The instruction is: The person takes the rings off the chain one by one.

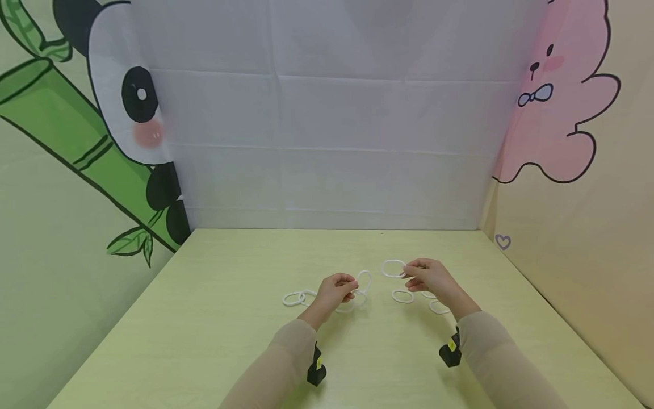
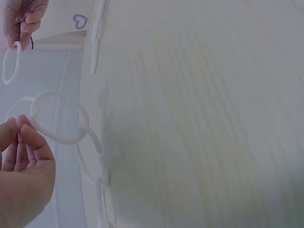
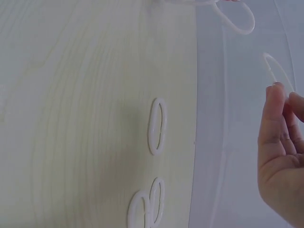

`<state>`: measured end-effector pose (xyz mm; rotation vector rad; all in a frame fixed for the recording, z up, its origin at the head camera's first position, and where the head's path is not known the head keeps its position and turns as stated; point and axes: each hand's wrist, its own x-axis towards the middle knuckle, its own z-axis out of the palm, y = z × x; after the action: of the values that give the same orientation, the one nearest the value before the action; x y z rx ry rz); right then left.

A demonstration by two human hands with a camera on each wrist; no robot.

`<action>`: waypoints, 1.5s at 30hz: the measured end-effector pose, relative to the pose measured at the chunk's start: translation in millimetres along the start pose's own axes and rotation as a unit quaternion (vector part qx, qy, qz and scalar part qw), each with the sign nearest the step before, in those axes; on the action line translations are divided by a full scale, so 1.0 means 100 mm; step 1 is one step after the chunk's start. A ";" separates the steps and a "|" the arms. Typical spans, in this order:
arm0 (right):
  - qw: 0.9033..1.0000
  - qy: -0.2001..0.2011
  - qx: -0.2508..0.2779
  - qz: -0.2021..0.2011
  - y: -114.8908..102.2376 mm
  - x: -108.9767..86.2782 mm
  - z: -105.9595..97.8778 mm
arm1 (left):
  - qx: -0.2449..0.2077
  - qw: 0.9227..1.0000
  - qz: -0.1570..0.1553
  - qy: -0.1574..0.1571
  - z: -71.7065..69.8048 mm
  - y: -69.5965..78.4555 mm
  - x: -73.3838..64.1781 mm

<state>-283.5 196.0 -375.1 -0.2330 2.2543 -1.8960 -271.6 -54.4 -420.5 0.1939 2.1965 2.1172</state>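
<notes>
My left hand pinches a white oval link of a plastic chain, thumb against fingertips, with that link raised above the table. The joined links trail from it down onto the tabletop and off to the left, partly hidden behind the hand. To the right and slightly higher, my right hand pinches a separate white oval link by its right end, held up in the air. A gap separates this link from the raised chain end. In the left wrist view, several chain links hang interlocked beside the left fingertips.
Loose white links lie on the table below my right hand: one link to its left, and others partly under it. The pale wooden table ends at a white back sheet; printed side walls flank it.
</notes>
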 end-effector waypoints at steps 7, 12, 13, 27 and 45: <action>1.000 -0.004 0.000 -0.003 0.05 -0.03 -0.09 | 0.003 1.000 0.001 -0.002 0.01 0.01 0.00; 1.000 -0.003 0.002 -0.002 0.09 -0.03 -0.14 | 0.005 1.000 0.004 0.000 0.01 0.00 0.01; 1.000 -0.002 0.002 0.000 0.10 -0.03 -0.15 | 0.006 1.000 0.005 0.001 0.01 0.00 0.01; 0.999 -0.008 -0.022 0.029 0.26 -0.02 -0.27 | 0.011 1.000 0.004 0.002 0.04 0.02 -0.01; 0.998 -0.005 -0.047 0.049 0.45 -0.02 -0.42 | 0.017 1.000 0.001 0.001 0.07 0.02 0.03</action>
<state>-291.6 244.7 -412.6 -0.1430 2.3054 -1.7404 -273.3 -47.0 -418.6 0.1972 2.2352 2.0832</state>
